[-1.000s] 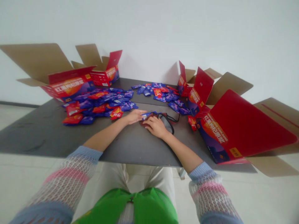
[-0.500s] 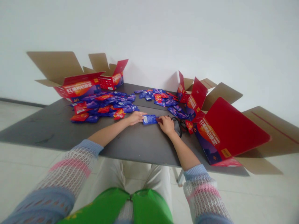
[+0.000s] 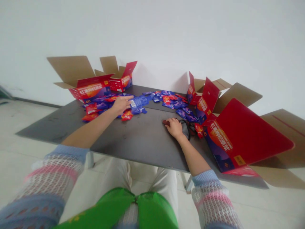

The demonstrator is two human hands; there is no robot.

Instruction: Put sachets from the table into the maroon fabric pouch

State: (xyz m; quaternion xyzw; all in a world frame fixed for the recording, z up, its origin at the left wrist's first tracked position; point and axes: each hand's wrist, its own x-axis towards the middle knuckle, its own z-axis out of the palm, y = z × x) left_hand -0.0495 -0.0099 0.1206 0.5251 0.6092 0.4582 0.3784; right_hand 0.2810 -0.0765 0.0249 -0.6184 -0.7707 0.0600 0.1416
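Observation:
My left hand is closed on one end of a blue pouch with a white label patch. It holds the pouch over the right side of a heap of blue and red pouches. On the right, my right hand rests low at the tabletop, its fingers curled over a small dark reddish-brown object whose kind I cannot make out. Against that hand's right side lies a black looped item, partly hidden by the hand. A red pouch lies just beyond it.
Open red and purple cartons stand at both ends of the dark table: a left front carton, a left rear carton, and several on the right, the nearest carton with flaps spread wide. More pouches lie at the back middle.
My left hand has carried the blue pouch left and away from me, from beside my right hand to over the left heap. My right hand stays about where it was. The view has shifted slightly.

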